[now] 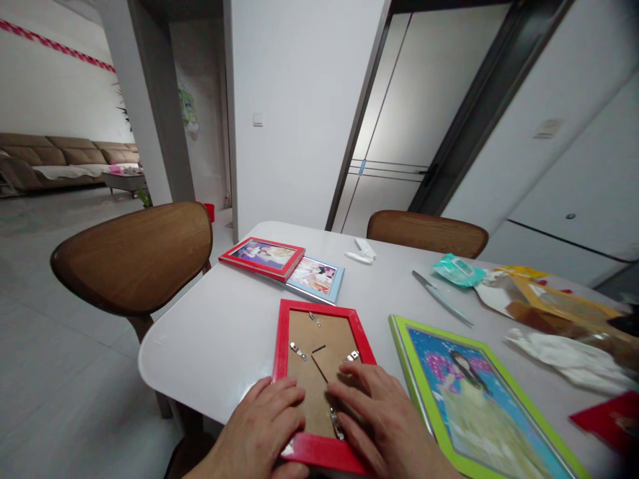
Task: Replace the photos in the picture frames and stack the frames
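A red picture frame lies face down on the white table, its brown backing board showing. Metal clips sit along the board's edges, such as the left clip, and a dark slot runs across its middle. My left hand grips the frame's lower left side, fingers over the edge and thumb near the bottom. Across the lower right of the board, my right hand has its fingers apart, touching around the lower clip and close to the right clip. Its palm covers the frame's right side.
To the right lies a green picture frame. Farther back, a red frame overlaps a blue frame. A knife, wipes pack, white cloth and packaging lie right. Wooden chairs flank the table.
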A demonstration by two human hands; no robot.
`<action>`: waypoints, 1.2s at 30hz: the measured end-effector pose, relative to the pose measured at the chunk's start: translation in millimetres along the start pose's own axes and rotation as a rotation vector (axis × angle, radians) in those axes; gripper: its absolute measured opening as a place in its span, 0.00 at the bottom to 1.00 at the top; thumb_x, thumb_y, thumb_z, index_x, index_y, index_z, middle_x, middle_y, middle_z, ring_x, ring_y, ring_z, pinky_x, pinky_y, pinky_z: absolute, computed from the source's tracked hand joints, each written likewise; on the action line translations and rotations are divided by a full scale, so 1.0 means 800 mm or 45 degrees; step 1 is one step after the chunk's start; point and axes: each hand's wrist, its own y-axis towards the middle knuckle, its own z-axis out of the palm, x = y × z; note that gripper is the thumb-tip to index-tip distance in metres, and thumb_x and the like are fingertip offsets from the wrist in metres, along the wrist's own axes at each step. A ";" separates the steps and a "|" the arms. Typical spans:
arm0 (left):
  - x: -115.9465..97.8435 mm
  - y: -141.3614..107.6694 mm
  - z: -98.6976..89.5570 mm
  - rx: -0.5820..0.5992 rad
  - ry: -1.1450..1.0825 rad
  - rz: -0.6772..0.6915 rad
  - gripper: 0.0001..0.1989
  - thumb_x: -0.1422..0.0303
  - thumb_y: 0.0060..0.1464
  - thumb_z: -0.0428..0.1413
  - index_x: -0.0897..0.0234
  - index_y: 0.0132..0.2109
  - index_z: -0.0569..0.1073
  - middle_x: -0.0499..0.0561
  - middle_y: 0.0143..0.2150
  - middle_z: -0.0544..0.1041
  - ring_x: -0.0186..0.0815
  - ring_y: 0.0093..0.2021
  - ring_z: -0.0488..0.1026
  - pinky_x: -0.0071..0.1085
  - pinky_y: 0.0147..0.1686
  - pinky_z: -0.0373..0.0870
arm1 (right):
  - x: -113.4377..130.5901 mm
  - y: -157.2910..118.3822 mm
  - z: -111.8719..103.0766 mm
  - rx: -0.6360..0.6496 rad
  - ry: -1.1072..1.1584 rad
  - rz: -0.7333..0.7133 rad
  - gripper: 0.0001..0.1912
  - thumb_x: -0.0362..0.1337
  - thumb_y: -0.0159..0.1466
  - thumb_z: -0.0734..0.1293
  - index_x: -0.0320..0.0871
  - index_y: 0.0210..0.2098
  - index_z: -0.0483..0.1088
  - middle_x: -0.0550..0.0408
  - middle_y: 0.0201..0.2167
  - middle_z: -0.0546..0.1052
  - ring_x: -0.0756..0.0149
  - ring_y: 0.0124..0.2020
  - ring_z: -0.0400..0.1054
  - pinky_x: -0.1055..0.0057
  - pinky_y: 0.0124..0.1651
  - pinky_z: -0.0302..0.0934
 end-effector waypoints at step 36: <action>-0.011 0.003 -0.018 -0.085 -0.119 -0.107 0.10 0.69 0.40 0.59 0.64 0.32 0.68 0.53 0.47 0.72 0.40 0.49 0.66 0.36 0.49 0.62 | 0.008 0.007 -0.015 0.181 0.194 -0.286 0.10 0.29 0.57 0.56 0.46 0.31 0.67 0.55 0.34 0.68 0.66 0.38 0.59 0.67 0.41 0.55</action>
